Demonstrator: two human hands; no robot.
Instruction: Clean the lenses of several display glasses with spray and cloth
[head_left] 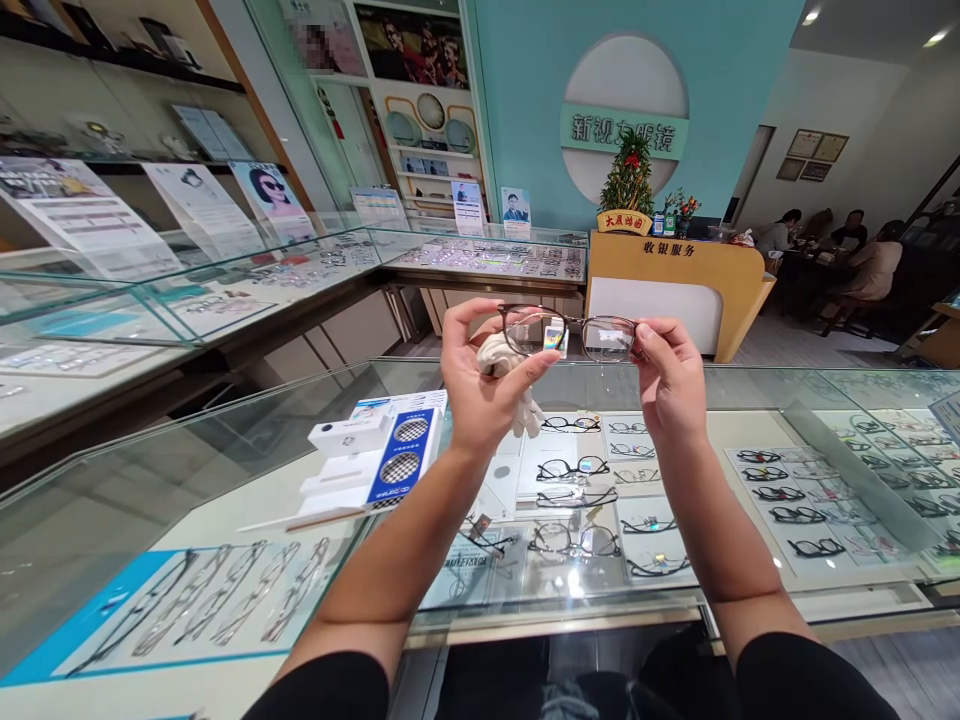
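Both hands hold a pair of eyeglasses [574, 322] up in front of me, above the glass display case. My left hand [480, 370] pinches the lens and rim on the left side, and a crumpled white cloth [501, 356] is bunched in its palm, with one end hanging below. My right hand [671, 375] grips the right end of the frame near the hinge, thumb and fingers closed. A small colourful sticker [554, 338] shows at the left lens. The temples are mostly hidden behind the hands.
Under my arms, a glass case [720, 390] holds rows of eyeglasses [574, 467]. A white and blue display stand [405, 455] is left of my left forearm. Beyond are more cases [352, 240] and a yellow counter [675, 262] with a plant [628, 180]. Several people [874, 262] sit far right.
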